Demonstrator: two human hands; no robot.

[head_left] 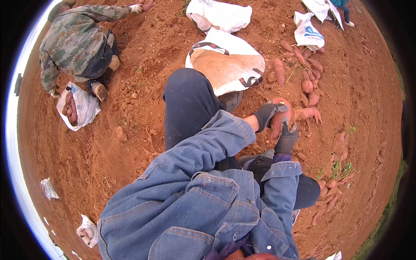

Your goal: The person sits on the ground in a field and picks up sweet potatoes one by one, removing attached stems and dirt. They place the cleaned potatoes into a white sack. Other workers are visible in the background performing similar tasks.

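Observation:
Both my hands wear grey gloves and meet at a reddish sweet potato (276,125) in front of my right knee. My left hand (267,114) is closed on it from the left, its fingers over the upper part. From below, my right hand (287,139) grips the same root, fingertips pointing up; part of its hold is hidden. Just right of the hands, a branching sweet potato (307,114) lies on the soil. Ahead of my left knee stands a white sack (242,54) with a wide mouth, its inside soiled brown.
More sweet potatoes (315,65) lie in a row at the right, with another pile (331,190) nearer. White sacks (219,16) lie ahead. At left, a crouching person in camouflage (71,41) works beside a partly filled sack (86,106). Another person (342,3) shows at upper right.

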